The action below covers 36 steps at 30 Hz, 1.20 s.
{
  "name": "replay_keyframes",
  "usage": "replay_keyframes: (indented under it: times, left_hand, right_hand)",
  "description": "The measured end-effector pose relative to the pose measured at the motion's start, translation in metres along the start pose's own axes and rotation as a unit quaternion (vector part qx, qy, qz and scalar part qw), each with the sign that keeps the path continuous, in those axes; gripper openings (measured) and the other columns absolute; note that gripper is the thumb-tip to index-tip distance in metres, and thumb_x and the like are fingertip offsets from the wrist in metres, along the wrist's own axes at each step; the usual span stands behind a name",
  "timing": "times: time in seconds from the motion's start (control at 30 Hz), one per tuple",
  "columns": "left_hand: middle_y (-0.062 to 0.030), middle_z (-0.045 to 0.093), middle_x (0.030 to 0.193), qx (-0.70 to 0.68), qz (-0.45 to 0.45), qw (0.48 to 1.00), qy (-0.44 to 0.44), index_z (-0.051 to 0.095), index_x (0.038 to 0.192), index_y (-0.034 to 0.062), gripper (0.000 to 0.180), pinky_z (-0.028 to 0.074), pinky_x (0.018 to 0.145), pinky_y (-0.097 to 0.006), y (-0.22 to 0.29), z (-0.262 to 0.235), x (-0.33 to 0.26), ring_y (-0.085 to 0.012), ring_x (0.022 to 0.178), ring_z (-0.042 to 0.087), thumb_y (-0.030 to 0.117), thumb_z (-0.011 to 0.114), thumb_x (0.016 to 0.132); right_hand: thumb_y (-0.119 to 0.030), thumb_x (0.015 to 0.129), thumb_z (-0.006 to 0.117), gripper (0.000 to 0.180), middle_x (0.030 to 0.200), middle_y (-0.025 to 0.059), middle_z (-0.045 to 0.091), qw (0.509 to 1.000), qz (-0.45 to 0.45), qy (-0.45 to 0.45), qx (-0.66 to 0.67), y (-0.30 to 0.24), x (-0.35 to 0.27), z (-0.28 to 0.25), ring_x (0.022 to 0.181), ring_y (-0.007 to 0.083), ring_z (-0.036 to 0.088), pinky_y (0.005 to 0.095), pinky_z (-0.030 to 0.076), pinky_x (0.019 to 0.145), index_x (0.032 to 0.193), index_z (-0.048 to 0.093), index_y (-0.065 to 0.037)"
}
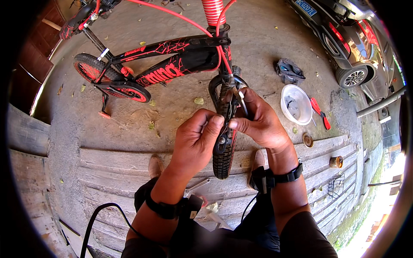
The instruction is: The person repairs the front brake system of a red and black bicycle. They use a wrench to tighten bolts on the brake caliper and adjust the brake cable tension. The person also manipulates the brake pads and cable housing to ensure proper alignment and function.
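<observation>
A black and red bicycle (pixel 172 58) stands in front of me, its knobby front tyre (pixel 223 159) between my knees. My left hand (pixel 195 139) grips the left side of the front wheel near the hub, thumb pressed toward the axle. My right hand (pixel 258 120) holds the other side of the wheel by the fork, fingers closed around a small metal part (pixel 242 99) at the fork leg. Both wrists wear black straps with small devices. Red cables (pixel 172 15) run from the handlebar down to the fork.
A white plastic bowl (pixel 296 104) with small parts sits on the ground at right, red-handled pliers (pixel 320 112) beside it. A grey cloth bag (pixel 289 71) lies further back. A dark car (pixel 344 38) is parked at upper right. Concrete steps (pixel 107 172) lie underfoot.
</observation>
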<state>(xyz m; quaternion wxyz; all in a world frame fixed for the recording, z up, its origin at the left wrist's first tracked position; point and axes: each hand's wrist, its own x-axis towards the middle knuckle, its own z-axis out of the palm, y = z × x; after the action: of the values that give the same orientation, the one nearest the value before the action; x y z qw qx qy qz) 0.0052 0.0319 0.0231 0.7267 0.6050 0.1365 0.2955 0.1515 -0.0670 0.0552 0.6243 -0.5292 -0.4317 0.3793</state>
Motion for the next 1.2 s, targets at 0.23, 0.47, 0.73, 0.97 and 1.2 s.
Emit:
replay_keyframes:
  times: [0.23, 0.47, 0.73, 0.97, 1.2]
  left_hand:
    - [0.0035, 0.053, 0.071, -0.028, -0.051, 0.996, -0.071, 0.055, 0.092, -0.0001, 0.005, 0.038, 0.055, -0.02, 0.013, -0.006, -0.001, -0.0018, 0.064, 0.045, 0.003, 0.059, 0.092]
    - [0.0004, 0.05, 0.069, 0.085, -0.051, 0.993, -0.065, 0.053, 0.088, -0.0012, 0.008, 0.037, 0.051, -0.024, 0.008, -0.008, -0.001, -0.0042, 0.061, 0.042, 0.002, 0.06, 0.089]
    - [-0.0159, 0.055, 0.076, 0.326, 0.141, 0.935, -0.019, 0.052, 0.088, 0.0016, 0.01, 0.045, 0.058, -0.041, 0.009, -0.006, 0.002, -0.0341, 0.065, 0.057, 0.001, 0.061, 0.084]
    - [-0.0128, 0.055, 0.077, 0.441, 0.22, 0.87, -0.009, 0.054, 0.089, 0.003, 0.008, 0.042, 0.055, -0.036, 0.017, -0.006, 0.002, -0.0302, 0.061, 0.054, -0.001, 0.06, 0.085]
    - [-0.0154, 0.06, 0.073, 0.288, 0.034, 0.957, 0.0, 0.056, 0.086, 0.0008, 0.008, 0.047, 0.056, -0.038, 0.024, -0.002, -0.007, -0.0345, 0.063, 0.059, 0.003, 0.063, 0.083]
  right_hand:
    - [-0.005, 0.082, 0.074, 0.048, 0.106, 0.0008, 0.051, 1.0, -0.003, 0.013, -0.003, 0.002, -0.001, -0.002, 0.096, 0.0073, 0.048, 0.0234, 0.043, 0.084, 0.122, 0.047, 0.0]
    - [-0.006, 0.081, 0.075, 0.048, 0.103, 0.0001, 0.051, 1.0, 0.009, 0.013, -0.026, 0.002, 0.0, -0.003, 0.091, 0.0057, 0.048, 0.0225, 0.043, 0.078, 0.12, 0.048, 0.0]
    - [-0.009, 0.08, 0.076, 0.049, 0.102, 0.0041, 0.052, 0.993, -0.039, 0.03, -0.106, 0.009, 0.001, -0.009, 0.09, 0.0091, 0.05, 0.0259, 0.046, 0.078, 0.12, 0.049, 0.004]
    - [-0.011, 0.079, 0.077, 0.049, 0.103, 0.0114, 0.055, 0.986, -0.035, 0.066, -0.151, 0.01, 0.0, -0.006, 0.092, 0.0169, 0.054, 0.0308, 0.046, 0.08, 0.116, 0.051, 0.006]
    - [-0.014, 0.076, 0.079, 0.052, 0.099, 0.0142, 0.055, 0.964, -0.085, 0.091, -0.235, 0.018, 0.003, -0.004, 0.087, 0.0202, 0.055, 0.0318, 0.047, 0.077, 0.116, 0.051, 0.005]
